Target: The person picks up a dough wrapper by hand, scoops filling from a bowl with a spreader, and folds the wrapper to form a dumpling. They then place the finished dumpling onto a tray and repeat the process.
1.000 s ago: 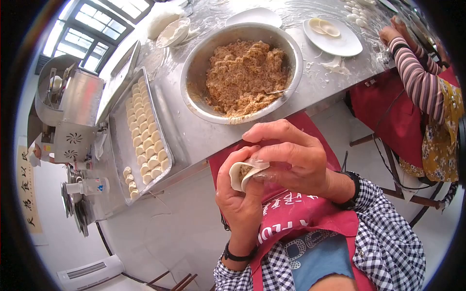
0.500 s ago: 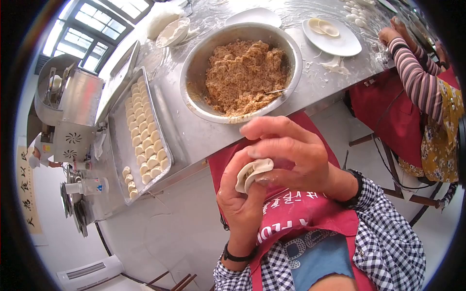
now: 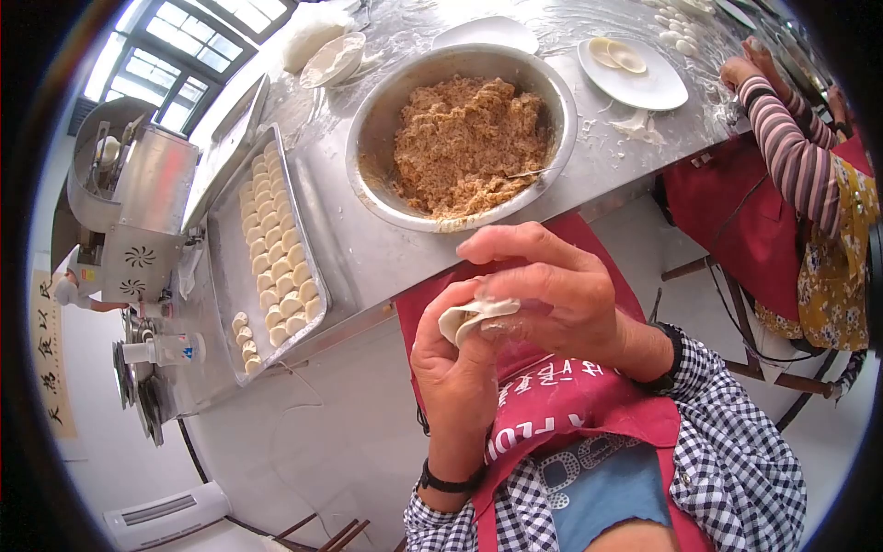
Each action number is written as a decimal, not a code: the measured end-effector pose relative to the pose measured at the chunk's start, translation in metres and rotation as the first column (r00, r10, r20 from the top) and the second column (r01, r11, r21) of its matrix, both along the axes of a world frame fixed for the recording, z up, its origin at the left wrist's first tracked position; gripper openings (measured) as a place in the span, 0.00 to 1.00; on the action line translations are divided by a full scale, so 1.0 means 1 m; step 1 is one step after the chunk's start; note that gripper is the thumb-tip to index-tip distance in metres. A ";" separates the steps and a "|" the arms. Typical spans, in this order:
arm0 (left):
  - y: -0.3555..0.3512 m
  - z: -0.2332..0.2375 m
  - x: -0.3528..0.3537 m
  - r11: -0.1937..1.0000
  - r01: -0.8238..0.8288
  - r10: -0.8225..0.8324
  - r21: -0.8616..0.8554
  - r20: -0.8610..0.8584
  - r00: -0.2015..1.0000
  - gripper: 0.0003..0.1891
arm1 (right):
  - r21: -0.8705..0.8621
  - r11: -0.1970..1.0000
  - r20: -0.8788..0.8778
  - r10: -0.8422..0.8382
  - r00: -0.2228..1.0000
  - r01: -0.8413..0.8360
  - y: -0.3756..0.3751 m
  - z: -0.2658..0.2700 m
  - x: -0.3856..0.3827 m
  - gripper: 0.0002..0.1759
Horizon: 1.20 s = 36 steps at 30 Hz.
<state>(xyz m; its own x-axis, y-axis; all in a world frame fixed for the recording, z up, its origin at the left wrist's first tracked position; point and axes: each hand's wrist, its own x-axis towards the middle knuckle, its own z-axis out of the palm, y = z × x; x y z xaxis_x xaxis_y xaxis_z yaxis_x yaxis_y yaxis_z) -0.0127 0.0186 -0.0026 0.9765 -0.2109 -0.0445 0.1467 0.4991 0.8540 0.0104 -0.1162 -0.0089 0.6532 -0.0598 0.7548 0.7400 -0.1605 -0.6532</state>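
A partly folded dumpling [image 3: 474, 318] sits between my two hands, above my lap and short of the table edge. My left hand [image 3: 451, 373] cups it from below and the left, thumb against the near side. The fingers of my right hand [image 3: 561, 299] curl over its right side, pinching the dough edge. Some filling shows in the gap between the dough's edges. Just beyond my hands stands a large metal bowl [image 3: 362, 175] of brown minced filling [image 3: 469, 138], with a utensil handle resting at its right side.
Left of the bowl, a metal tray [image 3: 313, 267] carries rows of finished dumplings [image 3: 276, 230]. A white plate [image 3: 658, 87] with round wrappers [image 3: 616, 53] lies right. A co-worker's striped sleeve [image 3: 782, 124] is at the right; a machine [image 3: 152, 184] stands left.
The dumpling has turned and tilted slightly in my fingers, with its opening looking narrower. My hands stay in nearly the same place, and the view has shifted a little.
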 end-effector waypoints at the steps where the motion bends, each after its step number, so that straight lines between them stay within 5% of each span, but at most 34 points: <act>1: 0.000 0.000 0.000 1.000 -0.005 0.005 0.017 0.026 1.000 0.21 | 0.000 1.000 0.000 0.001 1.000 -0.001 0.000 -0.001 0.001 0.12; 7: -0.004 0.006 -0.002 0.909 -0.103 0.011 0.404 0.224 0.975 0.21 | -0.027 0.998 0.006 0.057 0.998 -0.057 -0.005 -0.007 0.004 0.11; 10: 0.003 0.001 -0.002 0.889 -0.043 -0.068 0.456 0.226 0.972 0.20 | -0.106 0.994 0.054 0.038 0.998 -0.032 -0.010 -0.009 0.004 0.12; 13: 0.002 0.003 -0.001 0.940 0.025 -0.073 0.340 0.130 0.989 0.23 | -0.174 0.984 0.045 0.035 0.998 -0.026 -0.012 -0.005 0.003 0.13; 16: 0.003 0.002 -0.001 0.974 0.040 -0.065 0.224 0.103 0.993 0.23 | -0.038 0.996 -0.039 0.074 0.997 -0.075 -0.008 -0.002 0.002 0.14; 21: -0.001 0.007 -0.001 0.961 0.052 -0.073 0.270 0.065 0.995 0.23 | 0.069 0.976 -0.077 0.213 0.974 -0.208 -0.008 -0.010 0.004 0.14; 26: -0.001 0.005 0.000 0.963 0.054 -0.076 0.266 0.072 0.995 0.23 | 0.042 0.987 -0.082 0.159 0.984 -0.156 -0.006 -0.011 0.000 0.12; 31: 0.001 -0.003 0.003 0.997 0.028 -0.032 -0.073 -0.056 0.998 0.21 | -0.017 0.998 -0.024 0.064 0.998 -0.064 -0.003 -0.010 0.002 0.11; 36: -0.002 0.001 0.001 0.990 -0.006 0.004 0.139 0.017 1.000 0.19 | -0.043 0.998 -0.019 0.042 0.999 -0.043 -0.003 -0.013 0.003 0.10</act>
